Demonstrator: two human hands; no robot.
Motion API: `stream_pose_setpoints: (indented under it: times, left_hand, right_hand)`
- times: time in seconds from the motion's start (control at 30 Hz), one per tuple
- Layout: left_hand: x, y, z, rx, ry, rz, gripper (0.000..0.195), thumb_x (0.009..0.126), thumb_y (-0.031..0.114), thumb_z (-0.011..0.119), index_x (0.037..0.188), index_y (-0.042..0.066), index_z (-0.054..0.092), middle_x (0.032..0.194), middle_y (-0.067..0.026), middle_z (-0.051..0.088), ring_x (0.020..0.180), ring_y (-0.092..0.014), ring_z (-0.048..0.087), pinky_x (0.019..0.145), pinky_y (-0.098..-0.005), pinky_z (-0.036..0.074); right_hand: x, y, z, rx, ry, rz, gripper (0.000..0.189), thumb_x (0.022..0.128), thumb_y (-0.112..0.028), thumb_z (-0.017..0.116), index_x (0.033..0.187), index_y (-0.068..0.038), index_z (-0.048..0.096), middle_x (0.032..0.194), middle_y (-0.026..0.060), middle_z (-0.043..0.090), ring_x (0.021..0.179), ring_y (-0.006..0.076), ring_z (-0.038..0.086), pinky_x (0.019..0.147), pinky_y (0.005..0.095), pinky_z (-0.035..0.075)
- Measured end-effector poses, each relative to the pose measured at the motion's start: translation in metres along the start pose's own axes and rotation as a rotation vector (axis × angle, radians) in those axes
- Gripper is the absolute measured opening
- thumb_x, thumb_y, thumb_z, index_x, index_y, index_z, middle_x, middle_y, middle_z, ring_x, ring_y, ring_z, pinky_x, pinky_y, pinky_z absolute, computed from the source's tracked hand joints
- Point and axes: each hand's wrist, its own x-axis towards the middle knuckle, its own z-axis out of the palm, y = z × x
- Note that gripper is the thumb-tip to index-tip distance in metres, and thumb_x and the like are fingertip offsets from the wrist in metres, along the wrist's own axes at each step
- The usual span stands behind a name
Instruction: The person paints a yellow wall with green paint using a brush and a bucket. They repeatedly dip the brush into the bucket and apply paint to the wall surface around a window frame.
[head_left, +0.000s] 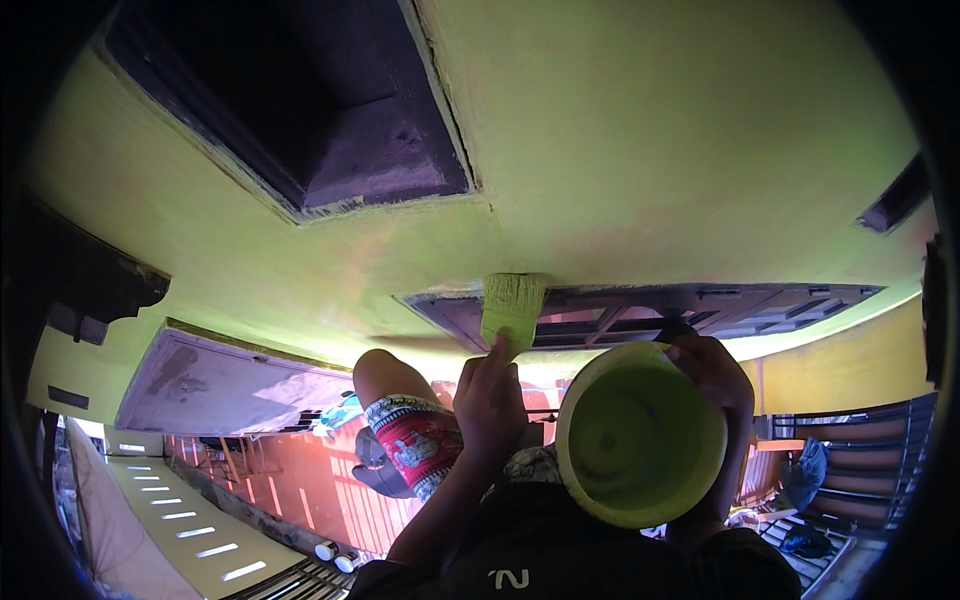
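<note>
My left hand grips a wide flat paintbrush, its ferrule and bristles coated in yellow-green paint. The bristle tips meet the green wall at the edge of a dark panelled frame with panes, as far as I can see. On the other side, my right hand holds a pail by its rim, fingers partly hidden behind it. Green paint coats the pail's inside, and its mouth faces me; how full it is I cannot tell.
A dark recessed opening breaks the wall at upper left. Below it is a lavender panel. A bent knee in patterned red cloth shows above the reddish floor. Dark railings and blue cloth are at right.
</note>
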Motion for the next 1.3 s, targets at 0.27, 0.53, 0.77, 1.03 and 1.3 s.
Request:
stream_pose_setpoints:
  times: [0.27, 0.53, 0.77, 1.03, 1.3]
  left_hand:
    - [0.039, 0.028, -0.023, -0.036, 0.136, 0.079, 0.043, 0.095, -0.006, 0.064, 0.138, -0.007, 0.060, 0.100, -0.0158, 0.065, 0.080, -0.021, 0.063, 0.068, -0.0314, 0.052]
    - [0.010, 0.011, 0.001, 0.026, -0.085, -0.096, 0.048, 0.093, -0.005, 0.064, 0.141, 0.001, 0.062, 0.096, -0.0159, 0.063, 0.078, -0.024, 0.062, 0.068, -0.0353, 0.052]
    - [0.002, 0.039, -0.026, 0.015, -0.122, 0.035, 0.049, 0.092, -0.006, 0.062, 0.140, -0.005, 0.059, 0.094, -0.0189, 0.064, 0.082, -0.029, 0.063, 0.070, -0.0384, 0.051]
    - [0.058, 0.077, -0.041, -0.033, -0.002, 0.051, 0.053, 0.095, -0.008, 0.057, 0.147, -0.006, 0.052, 0.101, -0.0191, 0.061, 0.087, -0.027, 0.062, 0.069, -0.0335, 0.051]
    - [0.032, 0.060, -0.029, -0.035, -0.253, -0.116, 0.050, 0.093, -0.006, 0.058, 0.143, -0.004, 0.057, 0.090, -0.0190, 0.060, 0.081, -0.030, 0.059, 0.073, -0.0409, 0.051]
  right_hand:
    - [-0.002, -0.003, 0.001, 0.071, -0.007, -0.084, 0.035, 0.105, -0.031, 0.059, 0.100, 0.002, 0.072, 0.080, 0.0102, 0.070, 0.076, 0.0166, 0.063, 0.072, 0.0365, 0.051]
    - [-0.008, -0.008, 0.000, -0.021, -0.045, -0.016, 0.026, 0.104, -0.022, 0.060, 0.104, 0.001, 0.072, 0.086, 0.0131, 0.068, 0.082, 0.0228, 0.065, 0.075, 0.0382, 0.052]
    - [-0.010, -0.023, 0.003, 0.045, 0.046, 0.013, 0.024, 0.103, -0.020, 0.061, 0.104, 0.001, 0.072, 0.088, 0.0133, 0.068, 0.083, 0.0239, 0.066, 0.076, 0.0383, 0.053]
    - [-0.043, -0.092, 0.051, 0.709, 0.499, 0.115, 0.022, 0.104, -0.018, 0.060, 0.101, 0.002, 0.070, 0.088, 0.0080, 0.070, 0.082, 0.0172, 0.067, 0.073, 0.0335, 0.054]
    - [-0.012, -0.016, 0.002, 0.188, -0.013, 0.083, 0.011, 0.102, -0.007, 0.061, 0.106, 0.000, 0.067, 0.094, 0.0043, 0.066, 0.088, 0.0161, 0.066, 0.076, 0.0296, 0.054]
